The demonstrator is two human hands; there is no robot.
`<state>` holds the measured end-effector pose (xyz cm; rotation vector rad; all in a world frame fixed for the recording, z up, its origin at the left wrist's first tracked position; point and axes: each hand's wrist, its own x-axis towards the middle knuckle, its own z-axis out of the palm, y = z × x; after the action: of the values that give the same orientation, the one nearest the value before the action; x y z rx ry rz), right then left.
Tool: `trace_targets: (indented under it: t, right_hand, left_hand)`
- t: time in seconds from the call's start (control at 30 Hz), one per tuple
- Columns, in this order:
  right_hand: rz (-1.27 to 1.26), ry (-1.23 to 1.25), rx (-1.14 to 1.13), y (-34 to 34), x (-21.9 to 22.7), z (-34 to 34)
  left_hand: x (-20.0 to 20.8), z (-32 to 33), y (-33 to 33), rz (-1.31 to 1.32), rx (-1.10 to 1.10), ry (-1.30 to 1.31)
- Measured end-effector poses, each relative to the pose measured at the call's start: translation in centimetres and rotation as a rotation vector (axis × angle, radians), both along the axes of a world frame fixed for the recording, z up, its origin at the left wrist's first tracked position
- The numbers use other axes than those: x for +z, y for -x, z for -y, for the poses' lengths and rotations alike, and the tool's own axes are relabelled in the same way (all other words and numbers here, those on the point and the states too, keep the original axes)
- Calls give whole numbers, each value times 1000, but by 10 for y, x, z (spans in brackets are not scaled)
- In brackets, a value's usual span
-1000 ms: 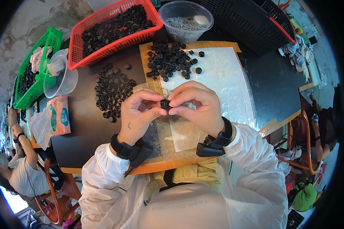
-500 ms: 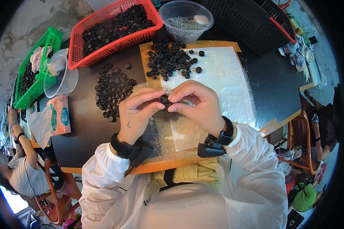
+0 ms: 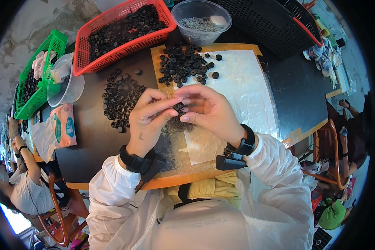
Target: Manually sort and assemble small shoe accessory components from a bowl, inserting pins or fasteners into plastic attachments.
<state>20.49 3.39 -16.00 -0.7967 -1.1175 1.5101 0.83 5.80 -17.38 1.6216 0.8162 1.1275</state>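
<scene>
A small black round plastic part (image 3: pixel 179 108) is pinched between the fingertips of both hands over the middle of the table. My left hand (image 3: pixel 149 113) grips it from the left with thumb and fingers. From the other side my right hand (image 3: pixel 212 109) closes on it, thumb low and fingers arched above. Beyond my hands lies a heap of black round parts (image 3: pixel 183 62) at the edge of a white sheet (image 3: pixel 241 83). Left of my left hand sits a group of black ring-shaped caps (image 3: pixel 123 100). Small metal pieces (image 3: pixel 180 125) show partly beneath my hands.
A red basket (image 3: pixel 125 49) of black parts and a clear tub (image 3: pixel 202 35) of metal pins stand at the back. At left are a green basket (image 3: pixel 39 98), clear plastic tubs (image 3: pixel 73 89) and a tissue pack (image 3: pixel 65 127). A black basket (image 3: pixel 262 29) is back right; people sit on both sides.
The fingers of my right hand have lifted and spread over the black part, and my left fingers have shifted around it. The part shows a different face.
</scene>
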Motion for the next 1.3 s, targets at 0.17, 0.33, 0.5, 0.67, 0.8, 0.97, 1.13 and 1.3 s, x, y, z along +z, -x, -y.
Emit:
trace_targets:
  t: [0.17,0.33,0.5,0.67,0.8,0.97,1.13,1.3]
  right_hand:
    - [90,34,56,-1,0,0]
    - [83,16,24,2,-3,2]
    - [155,-27,-19,1,-1,1]
    - [192,-53,-65,1,-5,1]
    - [281,-81,-104,1,-8,2]
    - [351,-136,-134,0,-7,2]
    - [494,-346,-190,-2,-7,4]
    - [512,-385,-206,1,-7,4]
  left_hand:
    - [8,0,0,-269,99,-191]
    - [6,1,-2,-188,69,-96]
    - [5,2,-3,-140,61,-53]
    - [6,4,-4,-143,68,-56]
    - [7,6,-6,-163,83,-86]
    - [7,10,-8,-125,87,-68]
    - [-1,11,-9,49,74,66]
    - [-5,15,-9,150,94,195]
